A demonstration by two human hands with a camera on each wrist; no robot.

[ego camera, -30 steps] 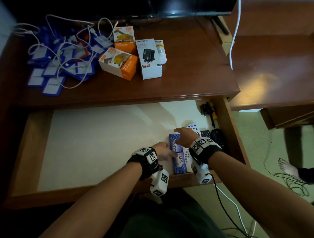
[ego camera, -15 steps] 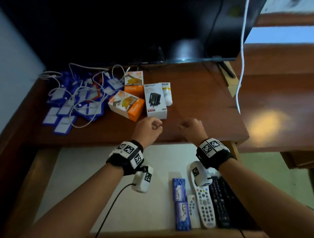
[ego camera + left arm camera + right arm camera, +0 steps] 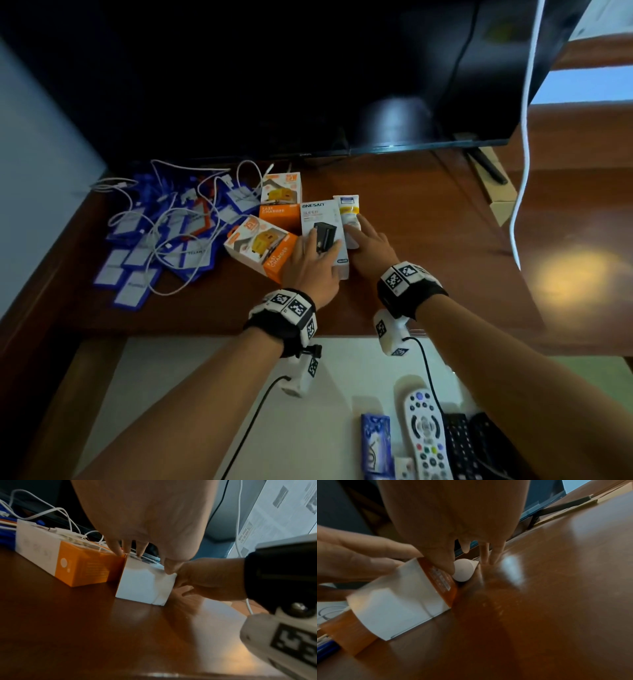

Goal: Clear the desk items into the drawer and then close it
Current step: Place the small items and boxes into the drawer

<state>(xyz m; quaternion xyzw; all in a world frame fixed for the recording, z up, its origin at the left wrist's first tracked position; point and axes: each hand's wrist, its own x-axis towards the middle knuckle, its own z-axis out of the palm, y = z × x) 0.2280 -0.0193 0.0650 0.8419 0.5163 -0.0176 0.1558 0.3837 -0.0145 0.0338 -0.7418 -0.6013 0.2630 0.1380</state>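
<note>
A white charger box (image 3: 322, 219) lies on the wooden desk (image 3: 428, 240); my left hand (image 3: 320, 251) grips it, fingers (image 3: 118, 549) on its left edge and thumb on its right edge. In the right wrist view the box (image 3: 397, 609) looks slightly tilted. Beside it on the right lies a white and yellow tube (image 3: 349, 209). My right hand (image 3: 368, 245) straddles the tube (image 3: 464, 570), thumb against its cap and fingers (image 3: 488, 555) down on the desk on its far side. The open drawer (image 3: 191, 394) below holds remotes (image 3: 424, 438) and blue packets (image 3: 375, 442).
Two orange and white charger boxes (image 3: 260, 245) (image 3: 281, 195) sit left of the white box, the near one touching it. Farther left is a heap of blue badge holders and white cables (image 3: 164, 233). A dark TV (image 3: 274, 68) stands behind; a white cable (image 3: 524, 154) hangs at right.
Both hands left the drawer, rose as fists over the desk edge, then reached forward: the left now grips the white box, the right is around the tube.
</note>
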